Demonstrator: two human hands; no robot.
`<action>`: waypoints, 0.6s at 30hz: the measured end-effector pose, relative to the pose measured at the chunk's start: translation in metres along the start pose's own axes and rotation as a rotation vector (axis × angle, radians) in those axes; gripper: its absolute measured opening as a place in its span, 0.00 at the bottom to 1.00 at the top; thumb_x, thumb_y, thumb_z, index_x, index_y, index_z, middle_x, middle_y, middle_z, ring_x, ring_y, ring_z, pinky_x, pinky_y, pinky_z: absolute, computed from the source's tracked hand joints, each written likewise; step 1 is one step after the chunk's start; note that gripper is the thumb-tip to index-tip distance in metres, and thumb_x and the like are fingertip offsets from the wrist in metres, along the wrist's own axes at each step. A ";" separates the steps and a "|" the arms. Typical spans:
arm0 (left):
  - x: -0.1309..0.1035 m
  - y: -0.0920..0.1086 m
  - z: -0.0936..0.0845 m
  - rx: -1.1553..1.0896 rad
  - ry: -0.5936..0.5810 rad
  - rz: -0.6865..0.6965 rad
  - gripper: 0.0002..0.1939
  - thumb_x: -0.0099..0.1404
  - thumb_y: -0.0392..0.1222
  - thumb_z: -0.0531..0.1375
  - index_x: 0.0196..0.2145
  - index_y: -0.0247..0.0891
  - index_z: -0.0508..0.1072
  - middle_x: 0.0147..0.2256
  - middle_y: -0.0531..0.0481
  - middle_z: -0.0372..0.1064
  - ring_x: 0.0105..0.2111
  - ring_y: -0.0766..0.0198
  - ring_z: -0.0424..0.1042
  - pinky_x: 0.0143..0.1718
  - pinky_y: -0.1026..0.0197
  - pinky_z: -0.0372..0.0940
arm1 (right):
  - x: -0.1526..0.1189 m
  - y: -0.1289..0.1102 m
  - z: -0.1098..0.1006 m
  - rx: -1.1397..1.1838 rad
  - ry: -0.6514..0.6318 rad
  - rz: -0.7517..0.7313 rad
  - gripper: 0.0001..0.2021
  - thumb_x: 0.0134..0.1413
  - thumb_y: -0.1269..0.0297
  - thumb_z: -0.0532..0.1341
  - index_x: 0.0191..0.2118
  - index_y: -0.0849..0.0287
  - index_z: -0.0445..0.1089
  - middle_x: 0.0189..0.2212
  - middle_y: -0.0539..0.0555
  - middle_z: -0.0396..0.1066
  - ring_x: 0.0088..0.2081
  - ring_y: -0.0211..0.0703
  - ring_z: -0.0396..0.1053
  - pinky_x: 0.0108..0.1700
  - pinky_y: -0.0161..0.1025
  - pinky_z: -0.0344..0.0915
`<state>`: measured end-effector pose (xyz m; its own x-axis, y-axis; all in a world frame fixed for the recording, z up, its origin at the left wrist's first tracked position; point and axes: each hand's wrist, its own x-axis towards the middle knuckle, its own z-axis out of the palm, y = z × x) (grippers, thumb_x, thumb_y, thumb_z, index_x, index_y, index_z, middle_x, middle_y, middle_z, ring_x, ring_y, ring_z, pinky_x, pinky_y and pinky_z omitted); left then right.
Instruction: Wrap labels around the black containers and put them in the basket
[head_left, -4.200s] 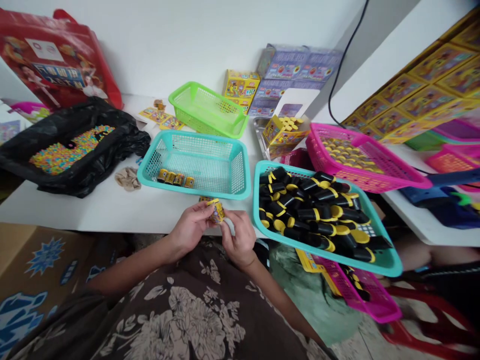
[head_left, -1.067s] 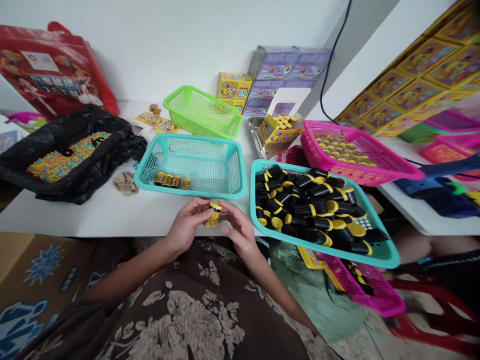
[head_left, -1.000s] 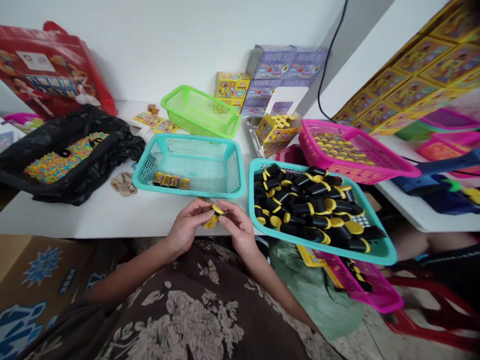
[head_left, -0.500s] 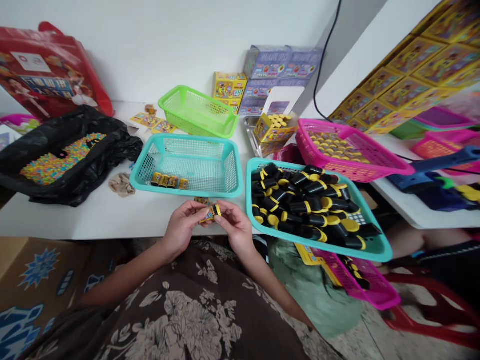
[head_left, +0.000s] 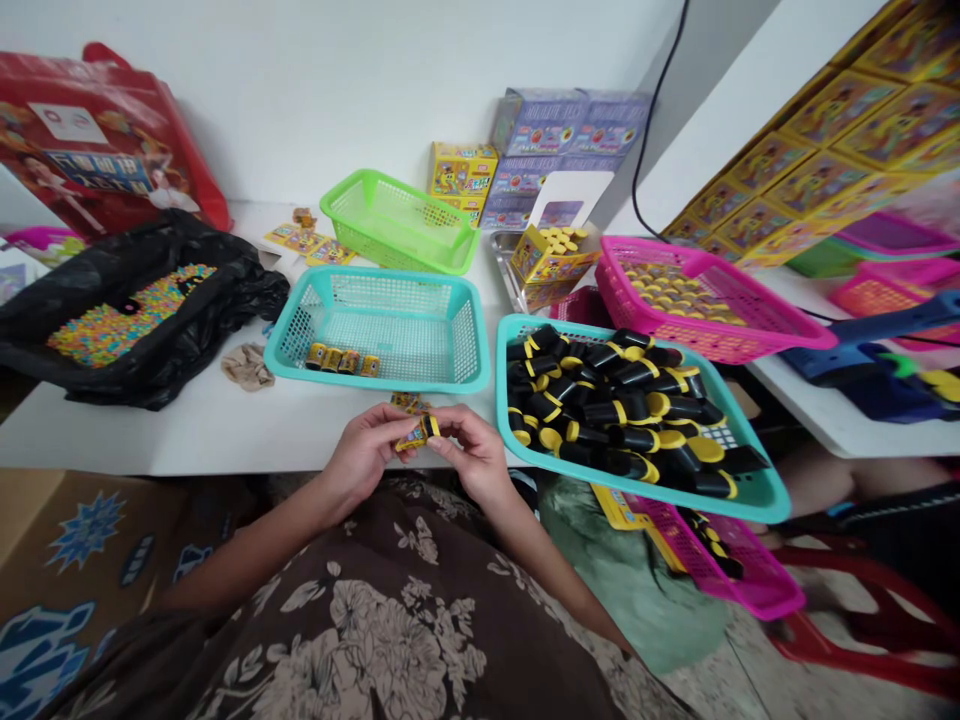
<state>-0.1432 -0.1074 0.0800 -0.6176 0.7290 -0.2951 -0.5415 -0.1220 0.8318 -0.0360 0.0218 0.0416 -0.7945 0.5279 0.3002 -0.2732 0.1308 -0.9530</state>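
Near the table's front edge, my left hand (head_left: pixel 363 452) and my right hand (head_left: pixel 474 452) meet around one small black container (head_left: pixel 429 428) with a yellow cap and a yellow printed label. The left fingers pinch its label side, the right fingers its capped end. Just behind them lie printed yellow labels (head_left: pixel 409 401), partly hidden. A teal basket (head_left: pixel 375 381) beyond holds several labelled containers (head_left: pixel 348 361) in its front left corner. To the right, another teal basket (head_left: pixel 559 466) is heaped with black, yellow-capped containers (head_left: pixel 628 405).
Behind stand a green basket (head_left: pixel 401 262), yellow boxes (head_left: pixel 463 170) and purple boxes (head_left: pixel 540 125). A pink basket (head_left: pixel 780 345) of labelled containers overlaps the right teal basket. At left are a black bag (head_left: pixel 142 375) of colourful pellets and a cloth (head_left: pixel 247 367). A person's leg (head_left: pixel 817 485) shows at right.
The view has shifted slightly. Both hands still hold the container; its label now stands out more from it, between the left fingers.
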 end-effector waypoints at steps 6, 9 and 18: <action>0.001 -0.005 -0.001 0.121 0.031 0.219 0.13 0.47 0.40 0.73 0.28 0.34 0.75 0.27 0.51 0.74 0.26 0.68 0.70 0.28 0.65 0.64 | 0.000 -0.002 0.004 0.125 -0.004 0.100 0.11 0.53 0.57 0.68 0.41 0.52 0.72 0.32 0.49 0.75 0.33 0.41 0.72 0.39 0.42 0.70; 0.005 -0.003 -0.003 0.044 -0.016 0.029 0.14 0.47 0.43 0.72 0.27 0.34 0.73 0.25 0.51 0.73 0.21 0.68 0.69 0.23 0.65 0.62 | -0.002 -0.004 0.004 0.009 0.006 0.031 0.10 0.53 0.60 0.68 0.41 0.53 0.73 0.32 0.50 0.73 0.33 0.40 0.70 0.39 0.40 0.69; 0.008 -0.006 -0.006 0.029 -0.037 0.025 0.17 0.51 0.48 0.71 0.31 0.35 0.71 0.28 0.51 0.73 0.23 0.66 0.72 0.23 0.64 0.66 | -0.006 0.004 0.007 0.017 0.120 0.028 0.11 0.49 0.63 0.69 0.39 0.53 0.71 0.30 0.48 0.72 0.31 0.39 0.69 0.35 0.38 0.67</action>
<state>-0.1483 -0.1055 0.0699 -0.6085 0.7507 -0.2572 -0.5097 -0.1213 0.8518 -0.0362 0.0132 0.0364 -0.7317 0.6278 0.2656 -0.2617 0.1011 -0.9598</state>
